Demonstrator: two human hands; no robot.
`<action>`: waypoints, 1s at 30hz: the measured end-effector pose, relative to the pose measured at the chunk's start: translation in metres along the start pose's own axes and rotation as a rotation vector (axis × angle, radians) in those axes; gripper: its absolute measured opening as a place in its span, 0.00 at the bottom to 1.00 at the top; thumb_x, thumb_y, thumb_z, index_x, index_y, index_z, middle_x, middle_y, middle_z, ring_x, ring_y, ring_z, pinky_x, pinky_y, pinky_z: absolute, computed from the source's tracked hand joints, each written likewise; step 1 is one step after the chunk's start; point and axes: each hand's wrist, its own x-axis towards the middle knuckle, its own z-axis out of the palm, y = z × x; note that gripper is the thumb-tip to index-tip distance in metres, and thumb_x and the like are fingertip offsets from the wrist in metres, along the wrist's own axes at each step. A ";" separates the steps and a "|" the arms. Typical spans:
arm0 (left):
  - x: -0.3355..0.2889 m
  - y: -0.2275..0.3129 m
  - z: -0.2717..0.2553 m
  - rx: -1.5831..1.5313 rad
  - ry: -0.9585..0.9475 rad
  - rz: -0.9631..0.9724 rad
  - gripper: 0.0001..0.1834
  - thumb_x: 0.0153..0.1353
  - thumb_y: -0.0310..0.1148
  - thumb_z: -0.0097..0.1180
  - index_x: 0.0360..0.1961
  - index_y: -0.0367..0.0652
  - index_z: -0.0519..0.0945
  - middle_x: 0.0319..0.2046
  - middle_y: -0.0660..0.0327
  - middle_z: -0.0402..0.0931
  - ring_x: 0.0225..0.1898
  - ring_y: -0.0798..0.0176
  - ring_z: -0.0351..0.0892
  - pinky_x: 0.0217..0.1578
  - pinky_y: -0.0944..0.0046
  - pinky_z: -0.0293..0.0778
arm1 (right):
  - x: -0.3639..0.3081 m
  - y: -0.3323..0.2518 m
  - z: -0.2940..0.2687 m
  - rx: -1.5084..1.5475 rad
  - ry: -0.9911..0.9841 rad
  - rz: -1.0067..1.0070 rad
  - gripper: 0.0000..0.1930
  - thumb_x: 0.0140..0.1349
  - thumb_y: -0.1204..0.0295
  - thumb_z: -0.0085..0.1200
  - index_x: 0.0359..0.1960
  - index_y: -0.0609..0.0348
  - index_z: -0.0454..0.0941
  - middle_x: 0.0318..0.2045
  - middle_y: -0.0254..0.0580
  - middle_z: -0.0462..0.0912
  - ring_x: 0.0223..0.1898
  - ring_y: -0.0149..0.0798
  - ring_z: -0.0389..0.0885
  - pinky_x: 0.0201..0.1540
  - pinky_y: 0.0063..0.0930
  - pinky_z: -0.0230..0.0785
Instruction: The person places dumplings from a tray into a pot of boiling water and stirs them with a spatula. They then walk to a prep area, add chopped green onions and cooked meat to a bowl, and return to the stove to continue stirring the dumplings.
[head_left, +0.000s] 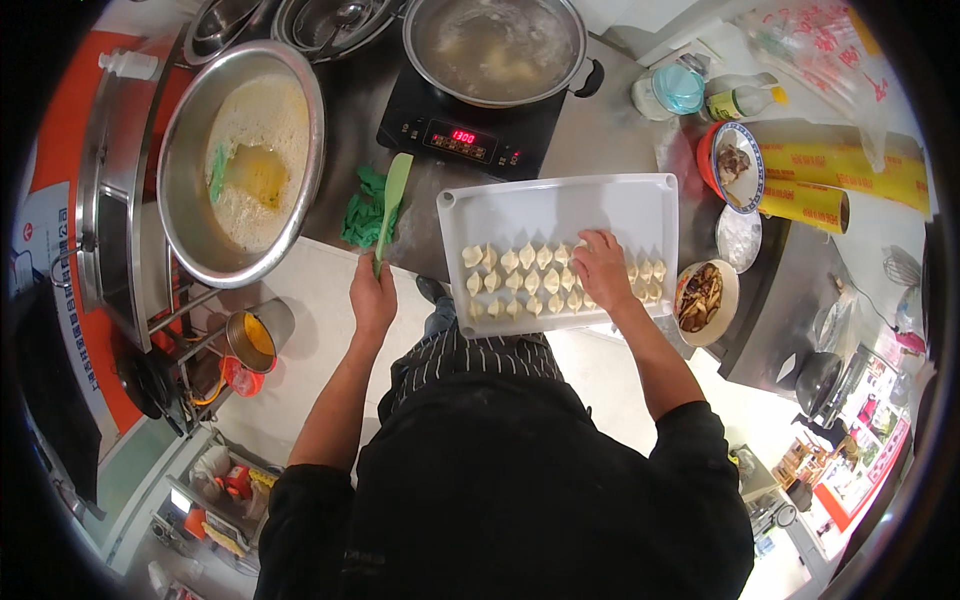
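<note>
My left hand (372, 295) is closed round the handle of a pale green spatula (396, 190), its blade pointing up and away from me. A white plastic tray (560, 205) lies in front of me with several rows of dumplings (528, 284) in its nearer half. Over these rows my right hand (603, 268) reaches in, fingers bent and drawn together on a dumpling that they mostly hide. Beyond the tray, a wide pot (495, 50) of cloudy, foamy liquid stands on a black induction cooker (462, 135) with a lit red display.
On the left stands a big metal basin (310, 150) of frothy liquid; a green cloth (365, 207) lies beside it. To the right are a bowl of dark filling (706, 300), a red-and-white bowl (740, 165), a jar (670, 92), a bottle (740, 102) and yellow rolls (845, 180).
</note>
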 end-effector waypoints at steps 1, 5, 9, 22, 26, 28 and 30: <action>0.006 0.002 -0.001 -0.012 -0.012 0.016 0.11 0.66 0.29 0.52 0.47 0.35 0.73 0.33 0.43 0.78 0.35 0.40 0.78 0.36 0.49 0.73 | -0.001 0.001 0.000 -0.019 0.005 0.003 0.07 0.54 0.75 0.60 0.35 0.56 0.79 0.54 0.44 0.74 0.58 0.54 0.69 0.55 0.49 0.65; 0.031 0.026 -0.002 -0.003 0.046 0.126 0.12 0.65 0.28 0.54 0.47 0.34 0.73 0.36 0.43 0.77 0.37 0.40 0.77 0.38 0.50 0.72 | -0.002 0.007 0.006 -0.010 0.036 0.030 0.09 0.53 0.76 0.59 0.37 0.53 0.80 0.52 0.44 0.74 0.57 0.51 0.68 0.53 0.46 0.66; 0.067 0.061 -0.005 -0.107 0.085 0.142 0.14 0.64 0.28 0.55 0.48 0.34 0.73 0.37 0.44 0.77 0.38 0.42 0.78 0.39 0.52 0.73 | 0.003 0.018 0.015 0.247 0.191 0.248 0.08 0.55 0.76 0.57 0.37 0.55 0.79 0.48 0.45 0.75 0.48 0.50 0.75 0.46 0.39 0.70; 0.287 0.109 -0.065 -0.014 0.030 -0.058 0.25 0.61 0.34 0.50 0.56 0.30 0.73 0.48 0.35 0.77 0.54 0.40 0.77 0.54 0.51 0.71 | 0.064 -0.010 -0.057 2.070 0.245 0.718 0.08 0.68 0.64 0.49 0.42 0.51 0.76 0.43 0.41 0.80 0.42 0.40 0.77 0.39 0.31 0.71; 0.322 0.113 -0.076 0.032 -0.019 -0.061 0.25 0.59 0.33 0.49 0.55 0.30 0.75 0.48 0.36 0.78 0.52 0.42 0.78 0.53 0.51 0.71 | 0.133 -0.024 -0.081 1.451 0.174 0.506 0.07 0.68 0.64 0.50 0.37 0.52 0.76 0.38 0.38 0.81 0.37 0.34 0.77 0.37 0.29 0.70; 0.311 0.119 -0.074 0.117 0.067 0.066 0.25 0.59 0.35 0.50 0.55 0.31 0.75 0.48 0.37 0.78 0.52 0.42 0.77 0.52 0.51 0.71 | 0.173 -0.027 -0.090 1.027 0.162 0.371 0.12 0.66 0.64 0.50 0.41 0.59 0.77 0.41 0.47 0.83 0.42 0.40 0.81 0.39 0.36 0.73; 0.282 0.127 -0.066 0.417 0.340 0.389 0.20 0.59 0.33 0.55 0.52 0.36 0.77 0.46 0.45 0.77 0.51 0.42 0.74 0.52 0.49 0.70 | 0.218 -0.033 -0.092 0.482 0.323 0.190 0.14 0.62 0.67 0.51 0.46 0.60 0.78 0.42 0.55 0.82 0.46 0.50 0.81 0.45 0.41 0.73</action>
